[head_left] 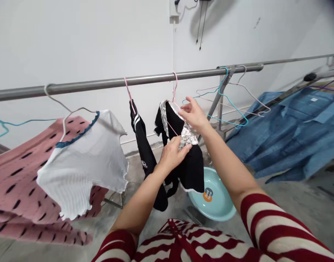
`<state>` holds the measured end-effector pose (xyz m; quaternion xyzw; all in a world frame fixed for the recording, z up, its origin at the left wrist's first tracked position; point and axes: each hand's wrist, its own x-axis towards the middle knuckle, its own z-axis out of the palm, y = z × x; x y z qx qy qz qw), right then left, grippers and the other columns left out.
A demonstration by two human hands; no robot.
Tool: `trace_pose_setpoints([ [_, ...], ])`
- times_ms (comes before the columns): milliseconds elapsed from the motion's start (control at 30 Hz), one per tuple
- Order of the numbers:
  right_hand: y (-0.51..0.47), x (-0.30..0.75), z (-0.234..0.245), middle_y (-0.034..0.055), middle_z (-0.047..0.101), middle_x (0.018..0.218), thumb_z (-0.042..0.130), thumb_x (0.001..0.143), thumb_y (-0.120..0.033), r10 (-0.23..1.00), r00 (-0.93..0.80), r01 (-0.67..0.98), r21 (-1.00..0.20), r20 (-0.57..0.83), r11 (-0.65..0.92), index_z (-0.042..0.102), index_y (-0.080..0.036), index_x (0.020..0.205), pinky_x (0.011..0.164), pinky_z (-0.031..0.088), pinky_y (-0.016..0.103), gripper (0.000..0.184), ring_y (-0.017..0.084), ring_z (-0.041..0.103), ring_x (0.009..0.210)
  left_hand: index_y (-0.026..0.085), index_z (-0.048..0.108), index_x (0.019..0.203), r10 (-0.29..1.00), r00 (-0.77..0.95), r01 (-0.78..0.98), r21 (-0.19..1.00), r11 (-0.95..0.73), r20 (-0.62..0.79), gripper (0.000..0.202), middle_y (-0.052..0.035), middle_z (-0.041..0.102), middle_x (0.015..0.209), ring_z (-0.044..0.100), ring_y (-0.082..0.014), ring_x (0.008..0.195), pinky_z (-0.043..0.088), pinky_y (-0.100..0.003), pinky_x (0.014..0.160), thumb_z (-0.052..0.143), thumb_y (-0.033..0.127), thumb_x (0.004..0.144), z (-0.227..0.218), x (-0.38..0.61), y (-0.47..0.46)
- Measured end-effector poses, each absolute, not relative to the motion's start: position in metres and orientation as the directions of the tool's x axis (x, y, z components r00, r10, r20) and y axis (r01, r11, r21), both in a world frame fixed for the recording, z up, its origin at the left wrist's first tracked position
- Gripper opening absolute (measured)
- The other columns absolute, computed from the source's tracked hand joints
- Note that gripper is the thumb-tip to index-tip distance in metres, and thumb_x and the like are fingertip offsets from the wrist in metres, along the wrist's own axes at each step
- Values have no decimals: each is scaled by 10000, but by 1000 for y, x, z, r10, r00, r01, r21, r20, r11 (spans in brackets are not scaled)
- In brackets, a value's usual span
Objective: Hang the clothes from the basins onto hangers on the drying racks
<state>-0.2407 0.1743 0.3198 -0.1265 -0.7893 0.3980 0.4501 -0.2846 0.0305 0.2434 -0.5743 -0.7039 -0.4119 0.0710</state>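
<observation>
A black top [192, 169] with silver sequined trim and a white hem hangs on a pink hanger [175, 85] from the metal rail. My left hand [172, 153] is closed on its sequined front, thumb to the right and fingers partly hidden. Higher up, my right hand [194, 114] is beside the hanger's right shoulder, its fingers apart and the thumb close to the sequined edge; whether it touches the cloth is unclear. Just left hangs a black garment with white stripes [145, 149] on another pink hanger.
The metal rail [101, 83] crosses the view. A white ribbed top [87, 156] and a pink spotted garment [19, 182] hang left. Blue hangers [227, 87] and denim garments [292, 131] are at right. A light blue basin [221, 209] sits below the black top.
</observation>
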Motion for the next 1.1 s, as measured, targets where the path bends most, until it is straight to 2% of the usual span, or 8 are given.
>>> trace_pose_setpoints([
  [100,176,-275,342,59,607,751,567,784,-316,599,-599,-5,-751,531,661,518,-104,1115,535,407,262,397,137,521,597,181,572,1081,742,-299,848,524,-81,600,293,-74,625,1000,589,-202,963,459,-316,855,489,375,878,240,-287,28],
  [200,177,-289,352,17,534,629,478,841,-285,604,-542,12,-713,585,701,547,-97,1020,504,349,253,268,117,451,522,179,545,1160,673,-347,823,556,-116,653,338,-96,605,1088,575,-202,1026,458,-319,893,471,368,890,236,-297,25],
  [367,164,-260,349,-30,471,552,507,829,-271,582,-517,-100,-719,628,688,542,-137,1011,503,340,240,228,109,443,493,174,502,1222,456,-516,778,619,-105,725,403,-131,550,1197,527,-223,1144,441,-365,967,487,380,875,231,-322,28],
  [500,130,-214,307,-54,467,516,557,820,-320,561,-584,-262,-790,587,554,535,-171,1046,487,356,223,272,91,442,457,194,347,1358,344,-604,752,657,-53,719,638,-153,433,1337,419,-251,1271,382,-399,1047,597,369,798,235,-339,40],
  [667,99,-158,235,-66,452,510,597,812,-358,597,-646,-350,-879,477,323,519,-195,1068,422,322,207,313,74,407,422,213,171,1443,451,-653,712,696,91,609,935,-160,223,1486,235,-300,1388,301,-430,1108,694,254,669,232,-352,55],
  [767,98,-125,195,-59,464,522,607,810,-369,614,-665,-330,-905,425,269,512,-201,1052,418,335,209,310,79,428,429,211,284,1416,583,-608,729,670,141,539,822,-144,347,1432,376,-301,1313,354,-421,1071,659,244,684,220,-358,55],
  [900,102,-92,148,-44,496,552,593,819,-379,578,-729,-266,-930,367,255,522,-211,1022,434,372,225,274,87,458,432,212,600,1145,764,-445,799,593,102,467,425,-73,596,1137,578,-216,1073,435,-343,989,534,163,727,196,-358,51],
  [1100,103,-64,117,-39,493,534,550,836,-409,554,-774,-158,-941,306,299,555,-216,1025,470,397,250,270,104,472,445,193,536,1240,810,-484,768,604,212,330,561,-106,524,1274,515,-261,1184,418,-357,1001,597,213,683,170,-352,47],
])
